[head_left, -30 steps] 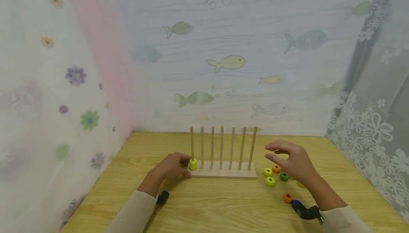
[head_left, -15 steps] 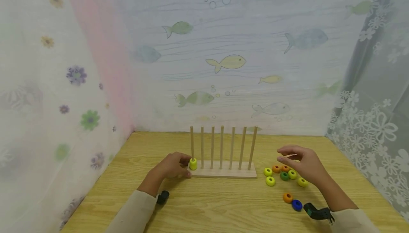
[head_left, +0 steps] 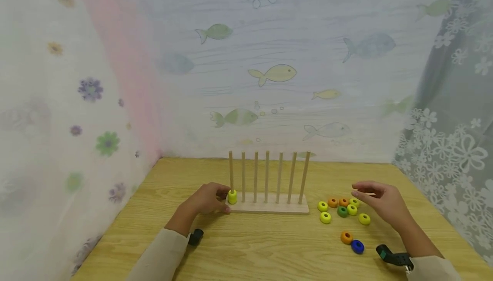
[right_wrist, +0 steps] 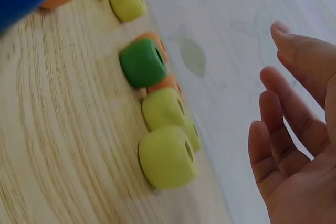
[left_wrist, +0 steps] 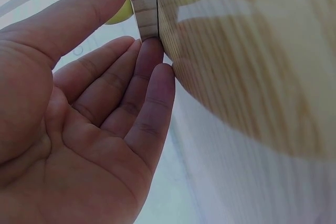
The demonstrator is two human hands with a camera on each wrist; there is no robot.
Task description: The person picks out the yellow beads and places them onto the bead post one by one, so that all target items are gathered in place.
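A wooden rack [head_left: 269,208] with several upright pegs stands mid-table. One yellow bead [head_left: 232,196] sits low on its leftmost peg. My left hand [head_left: 211,198] rests against the rack's left end. The left wrist view shows its thumb over the base end [left_wrist: 144,3] and straight fingers [left_wrist: 149,85] touching it, with the yellow bead [left_wrist: 122,13] just behind. My right hand [head_left: 379,199] hovers open and holds nothing. It is just right of loose beads: a green one [head_left: 342,211], yellow ones [head_left: 325,217], an orange one [head_left: 346,237] and a blue one [head_left: 357,246]. In the right wrist view the green bead [right_wrist: 140,62] and a yellow bead [right_wrist: 167,157] lie left of my fingers [right_wrist: 286,129].
Patterned curtains [head_left: 269,80] close off the table at the back and on both sides. Bare wooden tabletop [head_left: 265,246] lies in front of the rack. A black wrist camera mount [head_left: 393,257] sits on my right sleeve.
My right hand has moved to the right, away from the rack, and uncovered more of the loose beads. My left hand has stayed at the rack's end.
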